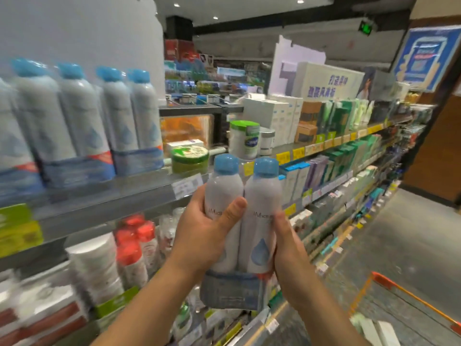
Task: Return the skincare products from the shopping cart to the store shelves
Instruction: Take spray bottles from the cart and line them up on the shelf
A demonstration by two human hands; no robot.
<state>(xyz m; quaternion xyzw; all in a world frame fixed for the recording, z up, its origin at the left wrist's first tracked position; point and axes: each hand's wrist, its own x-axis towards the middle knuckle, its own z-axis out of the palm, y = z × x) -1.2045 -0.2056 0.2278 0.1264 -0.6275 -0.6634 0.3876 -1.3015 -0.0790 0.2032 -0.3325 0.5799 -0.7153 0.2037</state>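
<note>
I hold a twin pack of white spray bottles (259,203) with blue caps and a blue wrap at the base, upright in front of the shelves. My left hand (202,233) grips its left bottle, thumb across the front. My right hand (287,250) grips the right side of the pack. Matching blue-capped twin packs (82,126) stand in a row on the upper shelf (119,193) at the left. The orange-rimmed shopping cart (409,298) sits at the lower right, with a few white items in it.
A green round jar (190,157) and a white tub with a green lid (244,138) stand on the shelf just beyond the pack. Red-capped bottles (134,245) and white packs fill the shelf below. Boxed products line the shelves along the aisle to the right.
</note>
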